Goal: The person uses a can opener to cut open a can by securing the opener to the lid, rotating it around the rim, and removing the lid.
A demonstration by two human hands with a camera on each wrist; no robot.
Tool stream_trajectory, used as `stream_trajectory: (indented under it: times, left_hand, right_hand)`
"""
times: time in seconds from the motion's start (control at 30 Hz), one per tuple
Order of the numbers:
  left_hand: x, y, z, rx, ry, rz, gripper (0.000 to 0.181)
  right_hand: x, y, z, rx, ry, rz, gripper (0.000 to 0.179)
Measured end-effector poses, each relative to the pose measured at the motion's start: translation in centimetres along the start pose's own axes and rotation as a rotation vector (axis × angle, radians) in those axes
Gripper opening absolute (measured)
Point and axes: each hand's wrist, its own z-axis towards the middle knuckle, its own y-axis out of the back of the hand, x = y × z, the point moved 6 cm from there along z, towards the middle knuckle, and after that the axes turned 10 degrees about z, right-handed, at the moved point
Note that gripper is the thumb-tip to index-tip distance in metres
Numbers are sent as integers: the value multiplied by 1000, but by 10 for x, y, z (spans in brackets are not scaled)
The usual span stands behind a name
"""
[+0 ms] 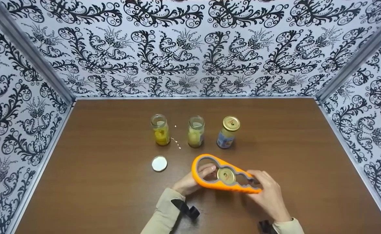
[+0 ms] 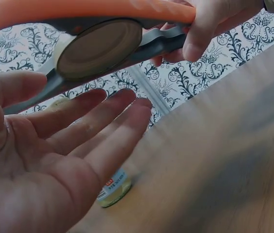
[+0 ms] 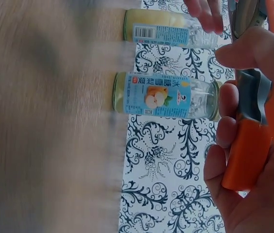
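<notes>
An orange jar opener [image 1: 217,186] with a grey toothed inner edge is held above the front of the table. My right hand [image 1: 270,192] grips its narrow handle end, fingers curled around the orange arms [image 3: 248,155]. Lodged in the opener's middle opening is a gold lid [image 1: 226,175]; its underside faces the left wrist camera. Under the wide end, my left hand [image 2: 64,160] has its palm turned up and fingers extended, holding nothing. Its thumb lies close to the grey edge; whether they touch I cannot tell.
Behind the hands stand an uncapped jar with yellow contents [image 1: 161,135], an uncapped paler jar [image 1: 195,135] and a blue-labelled jar [image 1: 225,139] with its gold lid on. A round lid [image 1: 159,163] lies white side up. Small drops dot the brown table [image 1: 106,146]. Patterned panels surround it.
</notes>
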Motion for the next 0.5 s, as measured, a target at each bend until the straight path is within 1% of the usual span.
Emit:
stream_trajectory:
  times: [0.1, 0.27, 0.3, 0.37, 0.43, 0.5]
  left_hand:
    - [2, -1, 0, -11, 19, -24, 23]
    - [3, 0, -4, -86, 51, -26, 31]
    - [4, -1, -4, -87, 61, -39, 32]
    - [4, -2, -4, -74, 65, -76, 30]
    - [3, -5, -3, -40, 48, -117, 22]
    - [2, -8, -2, 17, 24, -151, 17]
  right_hand:
    - [1, -2, 0, -7, 28, -9, 55]
    - [3, -4, 0, -22, 82, -23, 56]
    - [3, -5, 0, -25, 85, -24, 56]
    - [3, -6, 1, -31, 89, -19, 56]
    - [3, -7, 1, -36, 91, -11, 56]
    - [4, -7, 2, -43, 97, -11, 56]
